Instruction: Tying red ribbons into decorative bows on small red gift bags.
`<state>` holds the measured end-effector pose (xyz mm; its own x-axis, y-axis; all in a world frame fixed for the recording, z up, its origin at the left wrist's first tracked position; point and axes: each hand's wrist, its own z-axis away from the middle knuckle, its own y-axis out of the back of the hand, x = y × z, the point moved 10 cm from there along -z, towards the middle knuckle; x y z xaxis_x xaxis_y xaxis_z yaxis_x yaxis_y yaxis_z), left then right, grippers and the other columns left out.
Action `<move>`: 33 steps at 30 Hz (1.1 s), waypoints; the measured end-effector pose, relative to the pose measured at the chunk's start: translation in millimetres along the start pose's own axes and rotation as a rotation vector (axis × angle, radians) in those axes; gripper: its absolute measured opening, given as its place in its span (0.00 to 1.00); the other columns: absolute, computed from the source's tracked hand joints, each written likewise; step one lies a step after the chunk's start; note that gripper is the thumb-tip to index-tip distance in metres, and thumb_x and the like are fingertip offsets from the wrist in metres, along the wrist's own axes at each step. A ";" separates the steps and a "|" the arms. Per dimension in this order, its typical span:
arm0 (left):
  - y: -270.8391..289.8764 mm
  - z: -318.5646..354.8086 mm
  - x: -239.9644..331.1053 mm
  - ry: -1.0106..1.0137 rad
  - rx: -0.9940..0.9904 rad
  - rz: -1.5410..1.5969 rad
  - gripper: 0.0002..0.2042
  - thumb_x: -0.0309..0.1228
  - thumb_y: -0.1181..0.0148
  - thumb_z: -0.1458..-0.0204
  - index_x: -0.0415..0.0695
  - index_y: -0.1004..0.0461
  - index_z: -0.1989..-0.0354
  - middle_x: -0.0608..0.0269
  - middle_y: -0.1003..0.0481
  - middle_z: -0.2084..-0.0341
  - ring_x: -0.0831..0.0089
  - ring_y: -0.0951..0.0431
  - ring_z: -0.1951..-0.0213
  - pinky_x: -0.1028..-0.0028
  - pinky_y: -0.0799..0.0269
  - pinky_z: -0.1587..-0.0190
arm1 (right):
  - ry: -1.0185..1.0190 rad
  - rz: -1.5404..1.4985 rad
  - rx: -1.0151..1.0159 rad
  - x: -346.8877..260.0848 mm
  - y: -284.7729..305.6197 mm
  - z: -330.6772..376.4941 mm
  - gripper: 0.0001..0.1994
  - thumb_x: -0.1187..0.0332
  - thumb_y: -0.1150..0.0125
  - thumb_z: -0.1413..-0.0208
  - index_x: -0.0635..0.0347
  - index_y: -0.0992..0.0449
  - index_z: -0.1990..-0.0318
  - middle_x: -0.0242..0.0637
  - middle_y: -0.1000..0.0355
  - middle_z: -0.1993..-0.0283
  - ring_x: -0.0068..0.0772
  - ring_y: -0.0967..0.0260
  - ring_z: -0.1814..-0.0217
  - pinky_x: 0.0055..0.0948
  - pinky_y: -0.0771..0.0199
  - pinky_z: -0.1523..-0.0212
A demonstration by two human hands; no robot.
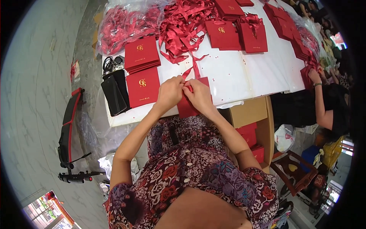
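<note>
Left hand point(171, 91) and right hand point(199, 95): fingers pinching glossy ribbon point(196, 69) | flat rectangular bag point(187, 109) underneath | tangled satiny heap point(185, 23), twelve o'clock

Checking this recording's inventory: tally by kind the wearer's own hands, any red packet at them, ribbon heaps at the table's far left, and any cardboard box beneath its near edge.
Own hands: 2 (left hand, right hand)
Red packet: 1
Ribbon heaps: 2 (bagged heap, loose heap)
Cardboard box: 1
Total: 6
</note>
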<state>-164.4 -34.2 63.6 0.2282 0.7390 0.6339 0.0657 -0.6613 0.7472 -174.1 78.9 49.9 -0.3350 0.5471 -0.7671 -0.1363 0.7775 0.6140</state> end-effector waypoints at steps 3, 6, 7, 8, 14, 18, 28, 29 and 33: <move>-18.7 -1.2 -38.1 0.323 -0.152 0.197 0.09 0.32 0.41 0.45 0.40 0.27 0.60 0.47 0.21 0.66 0.51 0.20 0.61 0.60 0.26 0.60 | 0.107 -0.043 -0.077 -13.7 18.2 -9.2 0.10 0.65 0.35 0.45 0.62 0.22 0.60 0.43 0.26 0.67 0.41 0.26 0.67 0.36 0.28 0.65; -19.4 -1.2 -40.9 0.270 -0.144 0.184 0.16 0.38 0.33 0.50 0.41 0.27 0.61 0.50 0.20 0.66 0.54 0.19 0.60 0.62 0.25 0.58 | 0.061 -0.174 0.024 -2.1 44.6 -26.2 0.09 0.65 0.39 0.45 0.61 0.21 0.62 0.42 0.27 0.66 0.44 0.28 0.67 0.39 0.28 0.64; -16.7 -1.2 -38.7 0.245 -0.137 0.157 0.18 0.39 0.31 0.52 0.41 0.27 0.61 0.52 0.20 0.67 0.55 0.19 0.61 0.62 0.25 0.58 | 0.119 -0.146 0.046 3.4 46.4 -33.8 0.08 0.66 0.39 0.45 0.61 0.21 0.62 0.42 0.27 0.66 0.44 0.28 0.66 0.39 0.28 0.63; -13.6 -2.7 -32.2 0.197 -0.091 0.145 0.15 0.36 0.30 0.52 0.42 0.27 0.62 0.56 0.21 0.71 0.67 0.24 0.72 0.69 0.28 0.66 | 0.134 -0.084 0.001 6.0 43.9 -40.8 0.09 0.66 0.40 0.45 0.62 0.21 0.64 0.43 0.25 0.66 0.45 0.27 0.65 0.40 0.27 0.61; 4.4 -9.8 19.2 -0.079 0.009 0.042 0.11 0.29 0.30 0.54 0.41 0.24 0.64 0.59 0.24 0.73 0.67 0.26 0.73 0.69 0.30 0.69 | 0.021 -0.224 -0.558 43.9 -16.3 -47.3 0.09 0.67 0.41 0.40 0.63 0.20 0.62 0.35 0.24 0.68 0.27 0.28 0.67 0.27 0.29 0.63; 13.5 -15.7 23.3 -0.122 0.028 0.068 0.09 0.26 0.31 0.54 0.41 0.23 0.65 0.60 0.25 0.73 0.66 0.26 0.73 0.70 0.29 0.69 | 0.038 -0.500 -0.634 42.5 -16.2 -49.8 0.10 0.65 0.38 0.40 0.64 0.19 0.61 0.30 0.24 0.68 0.18 0.30 0.64 0.23 0.29 0.61; 9.4 -18.5 14.9 -0.092 -0.022 0.137 0.07 0.25 0.31 0.53 0.39 0.23 0.67 0.61 0.25 0.73 0.72 0.27 0.75 0.74 0.31 0.71 | -0.201 -0.553 -0.601 68.1 -50.9 -55.9 0.06 0.71 0.38 0.46 0.64 0.19 0.68 0.29 0.23 0.71 0.14 0.31 0.69 0.19 0.30 0.66; 10.3 -17.5 6.3 -0.023 -0.017 0.134 0.07 0.24 0.31 0.53 0.38 0.23 0.68 0.61 0.25 0.74 0.73 0.28 0.76 0.74 0.32 0.72 | -0.200 -0.554 -0.603 64.5 -55.2 -57.7 0.06 0.71 0.38 0.46 0.64 0.19 0.68 0.29 0.23 0.71 0.14 0.31 0.69 0.19 0.30 0.66; 18.3 -7.8 -8.2 0.021 0.011 0.172 0.07 0.24 0.31 0.53 0.38 0.24 0.68 0.61 0.26 0.76 0.75 0.30 0.78 0.75 0.33 0.73 | -0.262 -0.442 -0.507 60.6 -65.4 -67.7 0.08 0.68 0.36 0.48 0.65 0.19 0.72 0.31 0.23 0.75 0.17 0.29 0.73 0.20 0.31 0.71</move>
<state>-172.6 -51.4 73.7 0.2167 0.6175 0.7561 0.0386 -0.7793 0.6254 -248.6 40.2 -24.1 0.0775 0.3208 -0.9440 -0.6445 0.7385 0.1981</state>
